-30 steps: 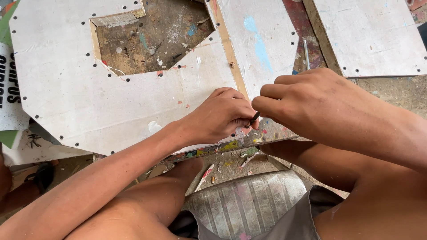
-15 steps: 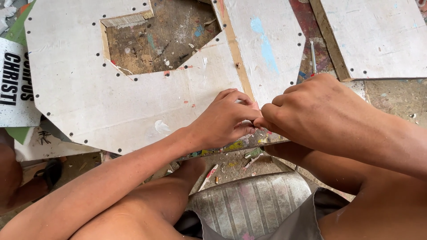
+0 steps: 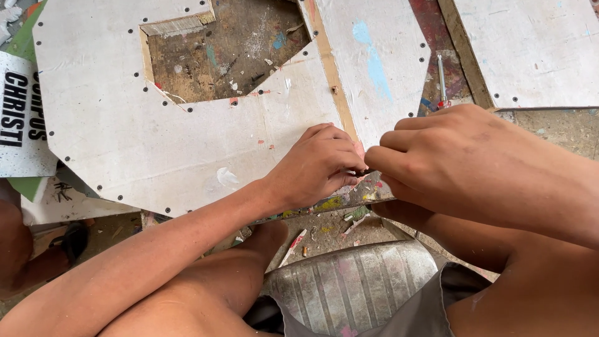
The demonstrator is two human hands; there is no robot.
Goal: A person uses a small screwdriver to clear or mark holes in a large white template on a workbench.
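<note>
Pinching at a small dark piece (image 3: 367, 171), too hidden to name, right at the near edge of the white panel (image 3: 156, 137), close to its near right corner. Curled tight with the left hand (image 3: 318, 163), fingertips narrowed onto that piece from the left; closed from the other side with the right hand (image 3: 449, 156), knuckles up, fingers folded in a narrow grip, tips meeting the left ones. Cannot tell whether held by one hand or both. Judged as fine work at that edge, with the two hands pressing or turning something small into or out of the panel beside the wooden strip (image 3: 331, 68). Calls next for a steady pinch, small controlled force kept square to the edge, and care not to drop the piece onto the paint-spattered bench (image 3: 337, 203) below. Elsewhere: an angular cut-out (image 3: 218, 56) towards the panel's far edge, dark fasteners dotted along its rim, a slim metal tool (image 3: 442, 78) lying past the panel's right edge, a second white panel (image 3: 530, 50) at the far right corner, a printed sign (image 3: 19, 125) off the left edge, loose dark screws (image 3: 61, 190) beneath it, and a ribbed grey seat (image 3: 355, 287) under the legs.
</note>
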